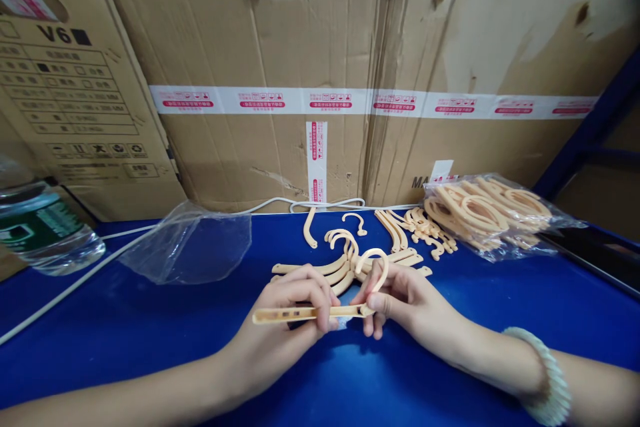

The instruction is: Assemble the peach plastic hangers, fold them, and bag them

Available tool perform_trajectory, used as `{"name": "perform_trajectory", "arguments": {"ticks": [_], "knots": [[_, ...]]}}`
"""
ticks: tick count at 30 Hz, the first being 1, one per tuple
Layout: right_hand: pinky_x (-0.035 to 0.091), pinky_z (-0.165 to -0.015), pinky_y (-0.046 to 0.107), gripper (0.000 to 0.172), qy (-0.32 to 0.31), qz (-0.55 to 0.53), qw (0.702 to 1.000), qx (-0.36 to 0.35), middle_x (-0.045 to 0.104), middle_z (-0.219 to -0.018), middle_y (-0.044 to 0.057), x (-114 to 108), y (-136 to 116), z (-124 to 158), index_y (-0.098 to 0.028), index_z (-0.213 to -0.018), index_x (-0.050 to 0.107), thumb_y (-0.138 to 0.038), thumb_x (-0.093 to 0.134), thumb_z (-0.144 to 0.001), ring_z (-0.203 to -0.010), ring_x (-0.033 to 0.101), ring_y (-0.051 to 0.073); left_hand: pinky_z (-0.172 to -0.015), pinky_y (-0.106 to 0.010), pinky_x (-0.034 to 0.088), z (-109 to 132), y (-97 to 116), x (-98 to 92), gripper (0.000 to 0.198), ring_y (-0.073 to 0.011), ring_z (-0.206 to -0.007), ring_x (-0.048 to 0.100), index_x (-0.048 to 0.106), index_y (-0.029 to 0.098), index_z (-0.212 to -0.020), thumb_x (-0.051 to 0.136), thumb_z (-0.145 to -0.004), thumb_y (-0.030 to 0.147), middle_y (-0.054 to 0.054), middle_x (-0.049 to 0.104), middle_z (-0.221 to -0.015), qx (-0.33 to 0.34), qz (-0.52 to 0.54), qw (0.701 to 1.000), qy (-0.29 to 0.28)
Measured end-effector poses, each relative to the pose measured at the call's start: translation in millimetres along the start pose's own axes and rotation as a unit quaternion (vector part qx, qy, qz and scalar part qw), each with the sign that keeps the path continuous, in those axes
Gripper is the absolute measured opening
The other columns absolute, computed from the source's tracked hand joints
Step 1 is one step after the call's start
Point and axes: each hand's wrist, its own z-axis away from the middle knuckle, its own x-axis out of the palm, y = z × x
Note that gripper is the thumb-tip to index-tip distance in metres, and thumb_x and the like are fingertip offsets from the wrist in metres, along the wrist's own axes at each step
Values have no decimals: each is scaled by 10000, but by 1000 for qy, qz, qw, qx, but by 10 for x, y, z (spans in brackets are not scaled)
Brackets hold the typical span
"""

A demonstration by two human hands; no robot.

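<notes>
My left hand (295, 310) is closed around a straight peach plastic hanger arm (280, 315), held level above the blue table (125, 333). My right hand (400, 297) pinches the arm's right end, where a curved peach hook (376, 261) rises between its fingers. Just behind both hands lies a small pile of assembled peach hangers (340, 267). Loose hooks (356, 220) and loose arms (417, 228) lie farther back.
A clear bag of peach parts (493, 213) sits at the back right. An empty clear bag (193, 243) lies at the left, with a water bottle (43, 227) beyond it. A white cable (65, 290) crosses the table. Large cardboard boxes (320, 73) wall off the back.
</notes>
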Motion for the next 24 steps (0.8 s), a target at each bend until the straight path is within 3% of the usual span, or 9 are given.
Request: {"name": "perform_trajectory", "arguments": {"ticks": [8, 12, 17, 24], "knots": [[507, -495, 194, 407, 16, 8, 1000, 3, 602, -552, -31, 45, -32, -6, -176, -787, 485, -495, 737, -764, -510, 628, 107, -743, -287, 454, 21, 15, 30, 237, -160, -797, 601, 523, 184, -600, 665, -782, 132, 12, 607, -765, -42, 11, 999, -21], [509, -516, 207, 381, 19, 24, 1000, -3, 617, -617, -7, 73, -47, 7, -164, -777, 518, -480, 731, -774, -527, 600, 99, -707, -276, 478, 38, 5, 58, 116, -142, -771, 581, 533, 208, -799, 643, -799, 169, 19, 553, -830, -97, 90, 991, 0], [450, -477, 166, 308, 29, 50, 998, -23, 561, -746, -17, 112, -62, 53, -160, -723, 562, -379, 777, -745, -561, 504, 65, -743, -281, 514, 24, -4, 86, 368, -148, -826, 608, 442, 242, -1104, 655, -805, 223, 16, 566, -869, -145, 176, 973, 44], [392, -459, 164, 272, 19, 43, 999, -26, 570, -663, -24, 163, -110, 45, -157, -695, 598, -352, 780, -746, -511, 455, 52, -831, -366, 523, 25, 0, 109, 499, -209, -894, 687, 379, 229, -1137, 713, -766, 229, -31, 700, -936, -200, 196, 959, -35]]}}
